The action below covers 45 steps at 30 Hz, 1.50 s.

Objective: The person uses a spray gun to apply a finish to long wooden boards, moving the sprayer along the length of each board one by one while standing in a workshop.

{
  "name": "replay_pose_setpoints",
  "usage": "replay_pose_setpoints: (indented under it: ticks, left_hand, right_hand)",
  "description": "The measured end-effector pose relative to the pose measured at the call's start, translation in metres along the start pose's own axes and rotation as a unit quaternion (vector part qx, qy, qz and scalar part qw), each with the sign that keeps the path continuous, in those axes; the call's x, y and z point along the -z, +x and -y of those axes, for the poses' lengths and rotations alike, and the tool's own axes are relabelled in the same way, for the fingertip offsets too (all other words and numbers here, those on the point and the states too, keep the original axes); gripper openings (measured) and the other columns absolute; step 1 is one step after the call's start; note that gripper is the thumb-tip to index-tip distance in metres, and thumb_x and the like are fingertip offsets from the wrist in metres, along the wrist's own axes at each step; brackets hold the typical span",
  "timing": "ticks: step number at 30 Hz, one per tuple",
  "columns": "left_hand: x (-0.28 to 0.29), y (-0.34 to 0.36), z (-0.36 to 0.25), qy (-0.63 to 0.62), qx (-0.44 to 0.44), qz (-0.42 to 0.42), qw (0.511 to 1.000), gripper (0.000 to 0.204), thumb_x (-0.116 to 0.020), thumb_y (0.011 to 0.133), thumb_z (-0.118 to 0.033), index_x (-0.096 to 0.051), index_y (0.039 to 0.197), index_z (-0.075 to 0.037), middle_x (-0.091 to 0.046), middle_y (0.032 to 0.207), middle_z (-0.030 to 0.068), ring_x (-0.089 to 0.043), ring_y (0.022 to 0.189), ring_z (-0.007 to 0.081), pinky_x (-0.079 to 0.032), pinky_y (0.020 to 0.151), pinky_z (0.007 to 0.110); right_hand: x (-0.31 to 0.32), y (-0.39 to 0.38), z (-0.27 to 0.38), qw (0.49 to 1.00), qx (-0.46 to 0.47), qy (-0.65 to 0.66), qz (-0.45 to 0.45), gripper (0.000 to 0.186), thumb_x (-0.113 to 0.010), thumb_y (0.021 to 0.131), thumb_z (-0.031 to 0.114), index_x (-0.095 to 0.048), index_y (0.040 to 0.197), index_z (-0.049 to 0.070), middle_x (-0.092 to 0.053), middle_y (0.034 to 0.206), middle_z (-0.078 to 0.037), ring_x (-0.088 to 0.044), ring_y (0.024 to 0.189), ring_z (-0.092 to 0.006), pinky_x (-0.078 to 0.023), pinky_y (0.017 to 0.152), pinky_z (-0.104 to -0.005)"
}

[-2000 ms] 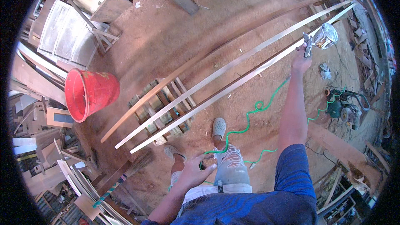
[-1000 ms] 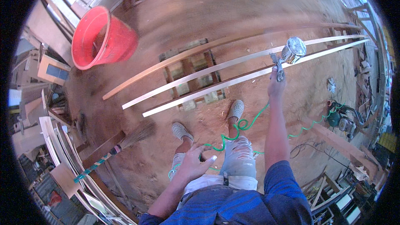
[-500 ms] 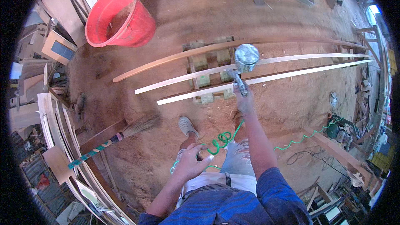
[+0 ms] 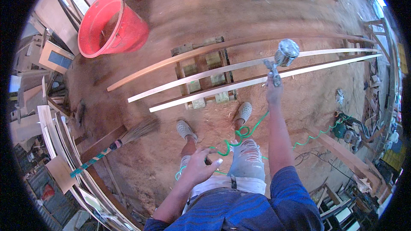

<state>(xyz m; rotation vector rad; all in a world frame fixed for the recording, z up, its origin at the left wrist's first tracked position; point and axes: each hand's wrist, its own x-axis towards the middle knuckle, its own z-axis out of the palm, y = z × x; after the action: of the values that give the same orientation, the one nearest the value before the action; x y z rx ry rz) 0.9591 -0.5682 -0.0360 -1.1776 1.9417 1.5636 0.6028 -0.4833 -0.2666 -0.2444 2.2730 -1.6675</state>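
Head view: the right hand point(image 4: 274, 93) is stretched out far ahead, fingers wrapped around the grip of a spray gun point(image 4: 280, 60) whose metal cup sits above the middle of three long wooden strips point(image 4: 239, 67). The strips lie side by side across a low wooden pallet point(image 4: 201, 75) on the dirt floor. The left hand point(image 4: 201, 166) is near the body, fingers loosely curled on the green coiled hose point(image 4: 239, 134).

To coat well, I judge the gun should run level along each strip at an even pace, with the hose lifted clear of the wet wood and the feet. A red bucket point(image 4: 109, 25) stands far left, a broom point(image 4: 124, 139) nearer.
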Motion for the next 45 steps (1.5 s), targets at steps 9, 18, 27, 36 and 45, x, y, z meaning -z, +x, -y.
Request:
replay_pose_setpoints:
  ticks: [9, 18, 27, 36, 45]
  left_hand:
    - [-0.003, 0.0, -0.02, -0.018, 0.017, 0.054, 0.998, 0.052, -0.075, 0.086, -0.037, -0.066, 0.123, -0.002, -0.063, 0.124, 0.0202, -0.066, 0.103, 0.0315, -0.053, 0.09, 0.039]
    - [0.017, -0.022, 0.023, -0.043, -0.02, 0.023, 0.999, 0.053, -0.074, 0.086, -0.041, -0.066, 0.123, -0.003, -0.063, 0.121, 0.0216, -0.061, 0.113, 0.0367, -0.049, 0.098, 0.043]
    - [0.071, -0.063, 0.089, -0.025, -0.049, -0.048, 0.997, 0.05, -0.074, 0.085, -0.04, -0.069, 0.12, -0.005, -0.064, 0.12, 0.0204, -0.059, 0.117, 0.0372, -0.047, 0.101, 0.044]
    - [0.118, -0.11, 0.169, -0.097, -0.048, -0.132, 0.985, 0.047, -0.076, 0.086, -0.033, -0.068, 0.119, -0.002, -0.06, 0.127, 0.0241, -0.06, 0.118, 0.0389, -0.049, 0.1, 0.043]
    - [0.146, -0.145, 0.23, -0.163, -0.018, -0.192, 0.968, 0.046, -0.076, 0.085, -0.031, -0.067, 0.122, -0.003, -0.06, 0.128, 0.0185, -0.061, 0.118, 0.0346, -0.052, 0.095, 0.042]
  right_hand:
    - [0.074, 0.046, 0.034, 0.984, -0.009, -0.139, -0.111, 0.037, -0.058, 0.102, 0.038, -0.068, 0.097, 0.003, -0.054, 0.069, -0.001, -0.052, 0.067, -0.0128, -0.041, 0.06, -0.0333]
    - [0.038, 0.009, 0.043, 0.979, 0.047, -0.169, -0.1, 0.036, -0.058, 0.102, 0.036, -0.066, 0.09, 0.003, -0.057, 0.067, -0.001, -0.052, 0.065, -0.013, -0.041, 0.059, -0.0345]
    - [-0.094, -0.091, 0.05, 0.997, 0.037, -0.056, 0.024, 0.032, -0.058, 0.104, 0.033, -0.06, 0.087, 0.007, -0.044, 0.067, 0.005, -0.041, 0.062, -0.0065, -0.032, 0.054, -0.0273]
    - [-0.222, -0.175, 0.055, 0.994, 0.027, 0.007, 0.106, 0.026, -0.067, 0.099, 0.031, -0.066, 0.096, 0.005, -0.053, 0.068, 0.004, -0.047, 0.062, -0.0061, -0.039, 0.055, -0.0266]
    - [-0.322, -0.244, 0.064, 0.979, 0.033, -0.066, 0.192, 0.027, -0.066, 0.099, 0.03, -0.067, 0.097, 0.003, -0.055, 0.071, 0.003, -0.047, 0.064, -0.007, -0.04, 0.057, -0.0287]
